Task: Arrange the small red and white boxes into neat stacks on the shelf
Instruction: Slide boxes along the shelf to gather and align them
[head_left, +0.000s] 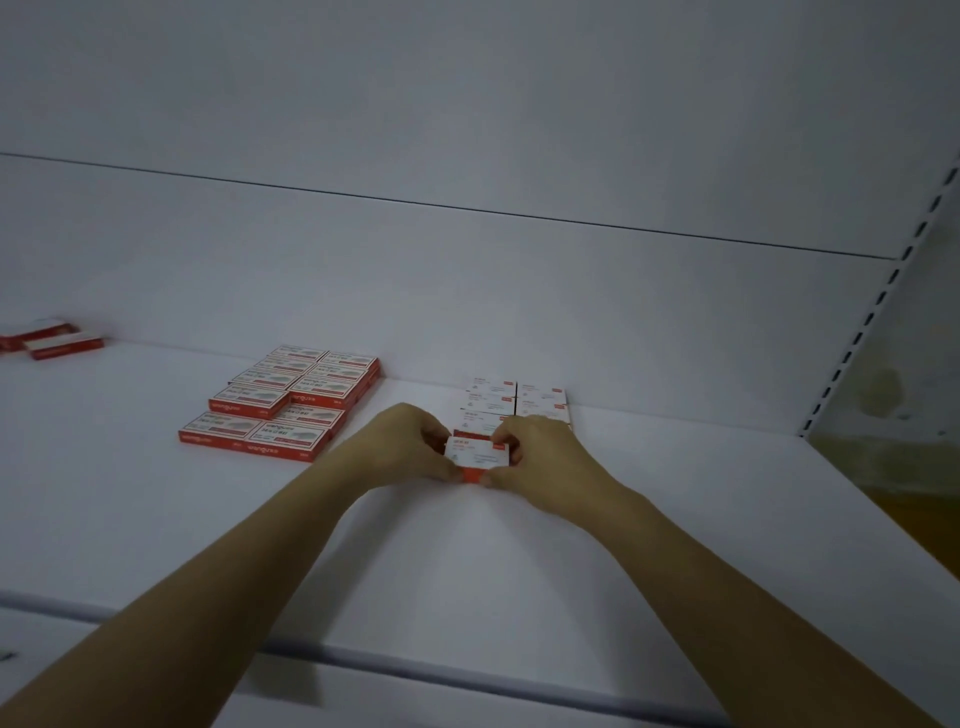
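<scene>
Between both hands, at mid-depth on the white shelf (649, 519), sits a small box (477, 453) with a white printed top and a red front edge, low over the shelf or just touching it; which one cannot be told. Directly behind it, and touching or nearly so, is a block of white-topped boxes (540, 401) squared up in two columns against the back panel (467, 291). To the left, well apart, a larger block of red-and-white boxes (291, 395) lies in rows, some two high, with its front pair set slightly askew. At the far left edge, a few loose boxes (52, 338) lie at odd angles.

By this look the task is about half done: two blocks are formed, the held box appears to be going onto the front of the white-topped block, and the far-left strays and the uneven front row seem yet to be tidied.

The left hand (410, 447) grips the box's left end and the right hand (545, 460) its right end. The fingers (435, 432) of each hand curl over the back edge while the thumbs press the red front, pinching the box from both sides.
</scene>
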